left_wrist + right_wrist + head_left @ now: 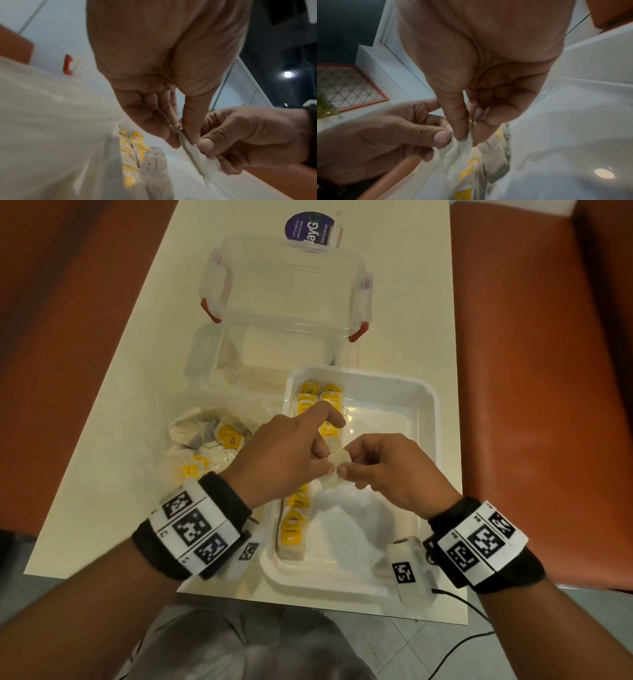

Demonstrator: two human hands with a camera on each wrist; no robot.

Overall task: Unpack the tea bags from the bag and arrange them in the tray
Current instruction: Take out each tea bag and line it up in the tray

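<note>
Tea bags (299, 405) w/ yellow tags already sit in a row along the left side of the white tray (430, 419), so the job looks partly done. Most of the tray floor is bare, approx. a row filled. Left hand (287, 453) and right hand (387, 467) meet over the tray, fingers (205, 145) of both pinching one pale tea bag (339, 457) between them, maybe pulling it apart from another; can't tell. More lie in the crinkly bag (205, 440) on the table (113, 474), left of the tray, so lots still to move. Clear box (284, 292) w/ red clips sits behind.
</note>
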